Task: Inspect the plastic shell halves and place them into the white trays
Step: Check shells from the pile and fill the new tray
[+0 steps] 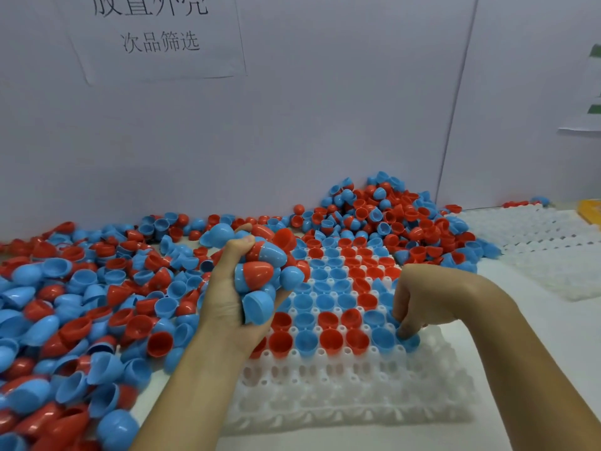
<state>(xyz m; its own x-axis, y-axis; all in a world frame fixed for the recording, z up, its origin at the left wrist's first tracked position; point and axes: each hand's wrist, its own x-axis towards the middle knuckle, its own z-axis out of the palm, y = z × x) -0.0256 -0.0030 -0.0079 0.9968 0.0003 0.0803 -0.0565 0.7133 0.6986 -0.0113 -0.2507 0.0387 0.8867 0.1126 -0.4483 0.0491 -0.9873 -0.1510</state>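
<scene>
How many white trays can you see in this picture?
2. One tray lies in front of the person, partly filled with shells, under both hands. A second tray lies further right by the wall. More may be hidden under the shell pile.

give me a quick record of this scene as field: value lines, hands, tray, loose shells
left hand: grips a handful of red and blue shell halves above the tray
right hand: fingers pinch a blue shell half at the tray's right edge
white tray: far rows filled with shells, open side up; near rows empty
loose shells: heaped left of and behind the tray
spare trays: far right
</scene>
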